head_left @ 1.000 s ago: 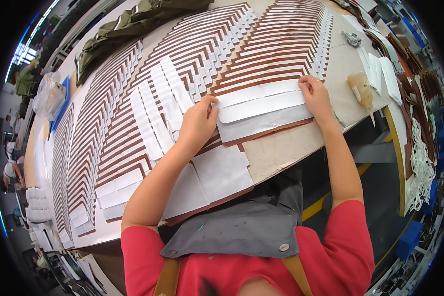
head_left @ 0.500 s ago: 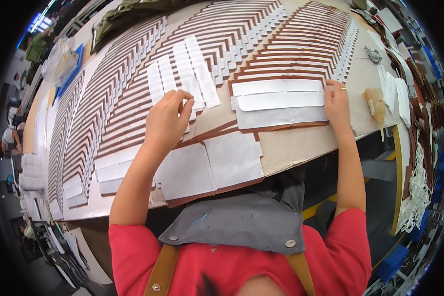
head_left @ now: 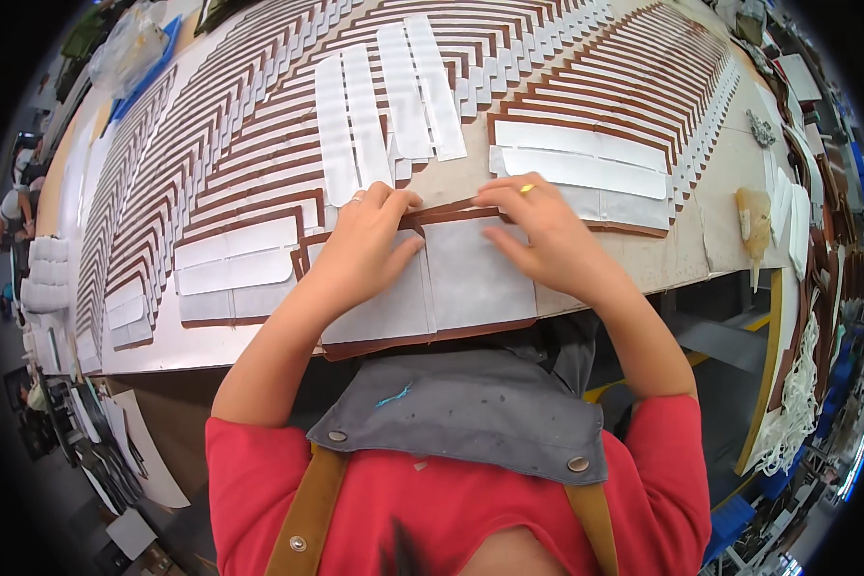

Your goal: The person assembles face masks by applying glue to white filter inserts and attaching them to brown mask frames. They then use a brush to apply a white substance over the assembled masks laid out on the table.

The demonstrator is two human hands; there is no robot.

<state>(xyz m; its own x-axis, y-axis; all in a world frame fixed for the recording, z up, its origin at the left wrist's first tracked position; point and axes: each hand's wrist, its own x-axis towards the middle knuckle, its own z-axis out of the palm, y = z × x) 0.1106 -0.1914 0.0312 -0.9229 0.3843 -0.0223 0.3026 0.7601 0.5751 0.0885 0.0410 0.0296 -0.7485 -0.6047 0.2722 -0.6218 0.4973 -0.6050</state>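
A brown leather piece faced with two white panels [head_left: 470, 283] lies at the table's near edge, right in front of me. My left hand [head_left: 365, 245] rests on its left panel, thumb and fingers pinching the brown top edge near the middle. My right hand [head_left: 542, 235] lies over the right panel, its fingertips on the same top edge, close to the left hand's. A ring shows on each hand. My grey apron [head_left: 470, 413] hangs below the table edge.
Rows of overlapping brown-and-white strips [head_left: 259, 144] cover the table. Long white strips [head_left: 384, 115] lie behind my hands, with similar strip-faced pieces at right [head_left: 586, 173] and left [head_left: 235, 269]. An amber bottle [head_left: 754, 216] and white cords [head_left: 797, 403] are at right.
Both hands have left the long-strip pieces and come together on the two-panel piece at the near edge. The right hand moved left and nearer; the left hand moved right.
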